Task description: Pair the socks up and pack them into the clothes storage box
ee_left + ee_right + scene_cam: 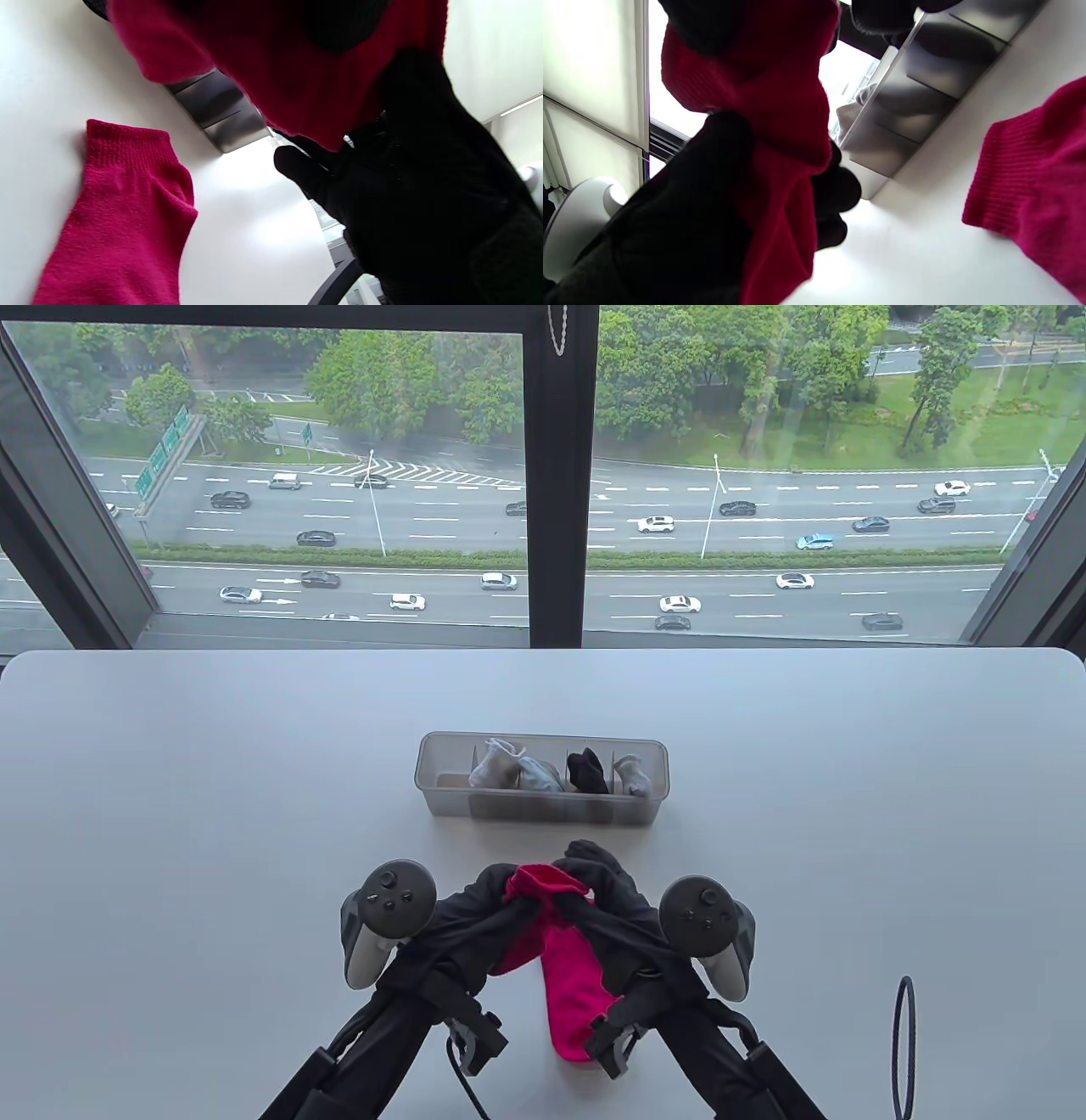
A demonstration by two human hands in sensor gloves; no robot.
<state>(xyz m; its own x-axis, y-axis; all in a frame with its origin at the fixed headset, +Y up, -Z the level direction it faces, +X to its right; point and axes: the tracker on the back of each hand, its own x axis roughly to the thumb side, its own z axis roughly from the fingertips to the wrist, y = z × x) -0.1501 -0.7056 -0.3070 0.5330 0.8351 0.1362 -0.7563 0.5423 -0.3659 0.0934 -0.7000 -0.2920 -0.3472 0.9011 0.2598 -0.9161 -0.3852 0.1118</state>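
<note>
Both hands grip one pink sock (543, 891) above the table (212, 780): the left hand (475, 912) has curled fingers bunching its cuff, and the right hand (607, 886) pinches the same cuff. A second pink sock (573, 993) lies flat below, near the person. The storage box (543, 810) sits just beyond, holding rolled socks (517, 772)

Fingers (585, 857) buried in magenta sock (543, 891)

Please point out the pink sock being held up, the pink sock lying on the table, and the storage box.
held pink sock (543, 891), table view, on its bunched cuff between both hands
pink sock on the table (123, 220), left wrist view, on its body below the ribbed cuff
storage box (543, 810), table view, on its near wall
</note>
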